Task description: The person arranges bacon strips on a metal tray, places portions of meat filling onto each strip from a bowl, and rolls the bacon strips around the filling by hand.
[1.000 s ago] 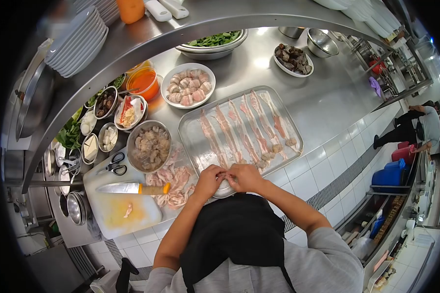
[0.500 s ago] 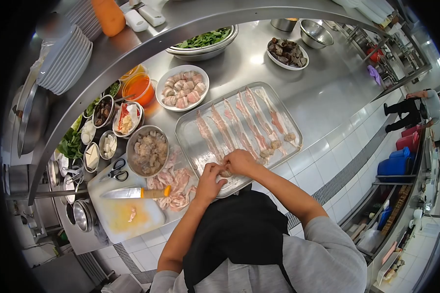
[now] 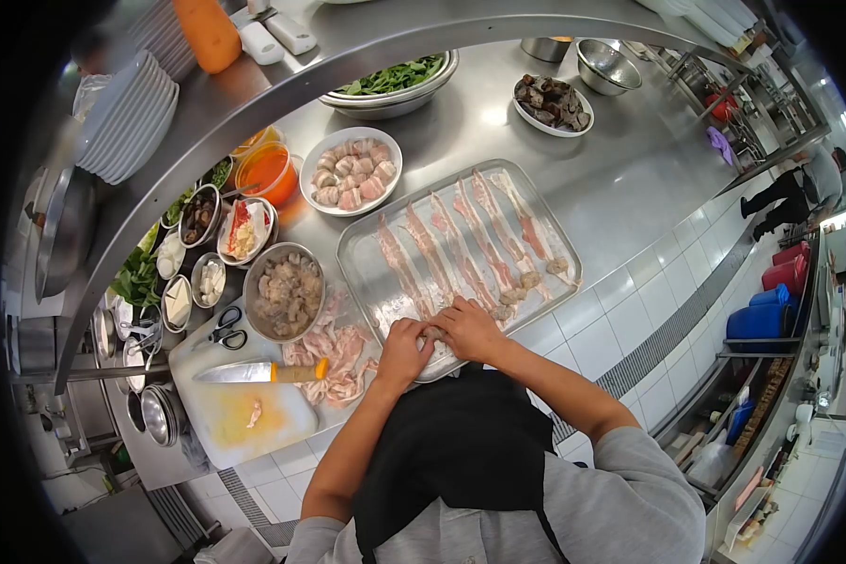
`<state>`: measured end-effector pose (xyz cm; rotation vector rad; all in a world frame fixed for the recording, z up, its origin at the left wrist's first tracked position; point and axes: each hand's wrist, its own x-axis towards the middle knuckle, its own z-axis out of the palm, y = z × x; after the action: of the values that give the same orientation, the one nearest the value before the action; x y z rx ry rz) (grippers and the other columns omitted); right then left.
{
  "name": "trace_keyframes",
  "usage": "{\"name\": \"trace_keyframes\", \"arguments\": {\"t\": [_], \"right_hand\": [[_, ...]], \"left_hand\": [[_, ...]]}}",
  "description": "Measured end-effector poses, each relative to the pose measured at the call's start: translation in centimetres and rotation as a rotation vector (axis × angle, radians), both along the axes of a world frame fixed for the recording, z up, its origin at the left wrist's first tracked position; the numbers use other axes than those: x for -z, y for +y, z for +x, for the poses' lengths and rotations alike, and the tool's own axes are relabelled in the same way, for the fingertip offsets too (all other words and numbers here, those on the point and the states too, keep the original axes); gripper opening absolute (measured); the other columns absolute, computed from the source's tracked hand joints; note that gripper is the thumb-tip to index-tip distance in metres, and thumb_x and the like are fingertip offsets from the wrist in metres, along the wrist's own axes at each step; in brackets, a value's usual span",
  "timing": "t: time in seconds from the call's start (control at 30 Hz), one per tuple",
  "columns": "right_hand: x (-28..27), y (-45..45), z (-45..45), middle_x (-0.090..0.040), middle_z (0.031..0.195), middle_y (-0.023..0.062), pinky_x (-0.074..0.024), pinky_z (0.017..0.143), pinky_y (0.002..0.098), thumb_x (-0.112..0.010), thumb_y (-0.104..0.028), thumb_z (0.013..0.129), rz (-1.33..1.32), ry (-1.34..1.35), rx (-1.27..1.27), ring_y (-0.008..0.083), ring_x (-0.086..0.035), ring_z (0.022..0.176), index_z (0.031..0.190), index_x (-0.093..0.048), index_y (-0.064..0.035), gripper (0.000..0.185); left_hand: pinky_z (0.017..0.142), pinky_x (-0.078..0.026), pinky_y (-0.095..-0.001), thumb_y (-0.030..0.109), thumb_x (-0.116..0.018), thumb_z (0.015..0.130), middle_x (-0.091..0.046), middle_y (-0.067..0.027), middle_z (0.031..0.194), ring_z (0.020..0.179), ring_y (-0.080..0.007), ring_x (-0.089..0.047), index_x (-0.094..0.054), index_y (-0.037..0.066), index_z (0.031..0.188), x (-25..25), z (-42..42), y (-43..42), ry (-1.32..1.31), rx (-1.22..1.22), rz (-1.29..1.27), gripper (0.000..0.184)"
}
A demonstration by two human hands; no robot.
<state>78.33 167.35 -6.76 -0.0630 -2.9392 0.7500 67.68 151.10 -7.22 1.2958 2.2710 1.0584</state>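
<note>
My left hand (image 3: 407, 350) and my right hand (image 3: 472, 331) meet over the near edge of a metal tray (image 3: 368, 252). Fingers of both close around a small greyish piece of shrimp-like meat (image 3: 432, 334) at the near end of a bacon strip (image 3: 399, 263); my fingers partly hide it. Several more bacon strips lie side by side across the tray, with similar pieces (image 3: 528, 280) on the near ends of those at the right. Left of the tray, a steel bowl (image 3: 247, 299) holds more greyish pieces, and a loose heap of bacon (image 3: 334, 352) lies beside it.
A knife (image 3: 240, 372) and scissors (image 3: 227, 329) lie on a white cutting board (image 3: 296, 418). Bacon-wrapped pieces fill a white bowl (image 3: 357, 209) behind the tray. Small ingredient bowls stand left. An overhead steel shelf (image 3: 385, 45) arches across. Another person (image 3: 788, 197) stands far right.
My right hand has lowered, its fingers coming down over the piece beside my left hand. The strips stay in place. The person at far right has shifted slightly.
</note>
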Motion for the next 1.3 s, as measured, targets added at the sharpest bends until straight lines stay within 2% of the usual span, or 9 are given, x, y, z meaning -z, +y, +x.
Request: {"name": "trace_keyframes", "arguments": {"t": [0.2,0.33,0.6,0.73,0.83,1.0,1.13,1.2,1.3], "right_hand": [[-1.1,0.8,-1.0,-0.068,0.096,0.0068,-0.0446,0.089,0.0448,-0.066,-0.022,0.083,0.005,-0.066,-0.009,0.0294,-0.055,0.103,0.106,-0.070,-0.0097,0.026],[-1.2,1.5,-2.3,-0.069,0.090,0.0107,-0.0450,0.086,0.0489,-0.066,-0.026,0.084,-0.073,-0.252,0.016,0.0328,-0.058,0.100,0.109,-0.069,-0.0120,0.029],[0.6,1.1,-2.1,-0.069,0.089,0.0178,-0.0478,0.078,0.0513,-0.061,-0.024,0.091,-0.197,-0.084,0.178,0.0402,-0.062,0.083,0.113,-0.069,-0.0158,0.026],[1.8,1.4,-2.6,-0.069,0.083,0.0183,-0.0496,0.070,0.0517,-0.061,-0.025,0.091,-0.204,0.020,0.201,0.0436,-0.062,0.076,0.107,-0.072,-0.0187,0.021],[1.6,1.5,-3.1,-0.069,0.080,0.0165,-0.0489,0.070,0.0526,-0.062,-0.025,0.091,-0.328,0.027,0.190,0.0438,-0.062,0.074,0.104,-0.074,-0.0190,0.019],[-0.9,1.0,-2.5,-0.071,0.083,0.0121,-0.0491,0.076,0.0473,-0.064,-0.025,0.089,-0.165,-0.002,0.255,0.0359,-0.061,0.085,0.103,-0.072,-0.0136,0.020],[-1.9,-0.3,-0.7,-0.069,0.088,0.0080,-0.0483,0.083,0.0428,-0.066,-0.024,0.086,0.052,-0.011,0.132,0.0301,-0.059,0.096,0.101,-0.070,-0.0104,0.020],[-0.6,-1.1,-0.3,-0.068,0.089,0.0084,-0.0485,0.083,0.0427,-0.066,-0.023,0.085,0.054,0.021,0.091,0.0305,-0.059,0.096,0.099,-0.070,-0.0096,0.020],[0.5,-1.5,-0.8,-0.067,0.092,0.0099,-0.0489,0.084,0.0425,-0.066,-0.019,0.082,0.130,0.083,0.069,0.0310,-0.059,0.096,0.096,-0.070,-0.0069,0.019]], "left_hand": [[0.086,-0.050,-0.0402,0.005,-0.073,0.078,-0.064,-0.0170,0.099,0.094,-0.0318,-0.061,-0.062,0.004,0.117,-1.9,0.5,0.3,-0.286,-0.158,-0.033,0.040],[0.085,-0.051,-0.0397,0.005,-0.073,0.078,-0.064,-0.0171,0.095,0.092,-0.0305,-0.062,-0.059,0.006,0.121,-1.3,0.5,0.4,-0.189,-0.127,0.013,0.045],[0.064,-0.055,-0.0352,0.004,-0.070,0.080,-0.070,-0.0145,0.079,0.065,-0.0273,-0.068,-0.062,0.006,0.115,-0.3,-0.8,1.6,-0.279,-0.288,-0.025,0.036],[0.065,-0.054,-0.0360,0.005,-0.072,0.079,-0.069,-0.0145,0.083,0.068,-0.0266,-0.067,-0.063,0.007,0.113,-1.7,-0.7,1.7,-0.367,-0.297,-0.036,0.036],[0.071,-0.052,-0.0390,0.006,-0.071,0.078,-0.067,-0.0139,0.084,0.075,-0.0281,-0.065,-0.063,0.008,0.114,-1.6,-0.7,1.6,-0.228,-0.175,-0.070,0.037],[0.081,-0.048,-0.0430,0.011,-0.073,0.078,-0.064,-0.0136,0.088,0.087,-0.0323,-0.060,-0.065,0.008,0.109,-0.7,-1.3,1.8,-0.146,-0.215,-0.089,0.032],[0.080,-0.048,-0.0424,0.014,-0.073,0.080,-0.064,-0.0132,0.092,0.087,-0.0320,-0.060,-0.066,0.006,0.107,-0.5,-2.0,1.6,-0.097,-0.221,-0.071,0.029],[0.073,-0.051,-0.0374,0.011,-0.072,0.081,-0.063,-0.0138,0.094,0.078,-0.0285,-0.063,-0.067,0.006,0.107,-0.4,-2.2,1.7,-0.008,-0.203,-0.023,0.027],[0.074,-0.052,-0.0356,0.006,-0.070,0.082,-0.062,-0.0130,0.103,0.081,-0.0275,-0.063,-0.067,0.007,0.108,-0.4,-2.1,2.0,0.012,-0.208,0.083,0.026]]}}
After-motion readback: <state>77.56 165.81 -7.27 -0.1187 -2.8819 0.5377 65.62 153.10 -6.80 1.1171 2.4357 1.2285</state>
